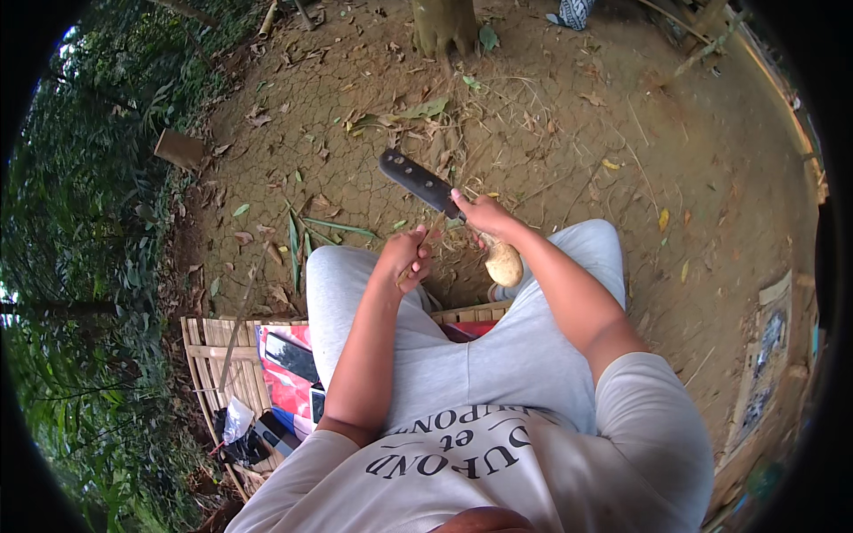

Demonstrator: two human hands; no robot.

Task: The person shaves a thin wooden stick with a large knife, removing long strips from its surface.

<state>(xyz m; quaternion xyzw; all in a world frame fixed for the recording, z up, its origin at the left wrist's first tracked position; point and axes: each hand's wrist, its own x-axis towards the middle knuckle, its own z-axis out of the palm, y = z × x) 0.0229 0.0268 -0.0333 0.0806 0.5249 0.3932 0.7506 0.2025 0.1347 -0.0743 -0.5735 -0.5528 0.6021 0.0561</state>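
Observation:
My right hand is wrapped round a machete at the place where blade and handle meet. The machete's dark, broad blade points to the far left, with several light spots along it. Below my fist its pale wooden handle ends in a rounded knob over my right thigh. My left hand is closed just left of the machete, above the gap between my knees. A thin brown sliver shows at its fingers, too small to name surely.
I sit on a bamboo bench. Beside my left hip lie a phone on a red cloth and a dark bag. A tree trunk stands ahead, and a cut block rests left. Leaves litter the dirt ground.

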